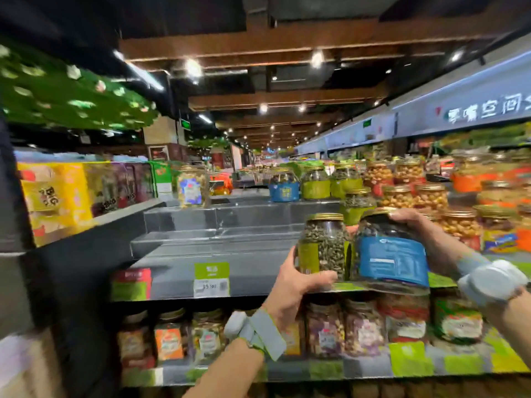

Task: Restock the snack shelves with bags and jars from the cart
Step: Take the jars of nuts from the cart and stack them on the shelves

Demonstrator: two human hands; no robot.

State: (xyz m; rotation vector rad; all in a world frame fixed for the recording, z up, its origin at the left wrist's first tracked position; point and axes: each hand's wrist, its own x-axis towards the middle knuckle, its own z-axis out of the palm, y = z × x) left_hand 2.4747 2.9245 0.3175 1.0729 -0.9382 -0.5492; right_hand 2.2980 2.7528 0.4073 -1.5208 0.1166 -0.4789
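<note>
Jars fill both our hands. Our left hand (298,280) curls round the base of the upright green-label jar (324,245), and our right hand (413,222) grips the tilted blue-label jar (390,254) over its lid. The two are just beside each other at the front edge of the grey shelf (178,254), right of a price tag (211,278).

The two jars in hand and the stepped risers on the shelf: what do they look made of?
The green-label jar: clear glossy body, plastic or glass, can't tell; seeds show through. Its lid looks like gold-toned metal, shiny. The blue-label jar: same clear body, glossy paper or film label. The stepped risers: clear acrylic, likely; glossy, see-through edges.
</note>
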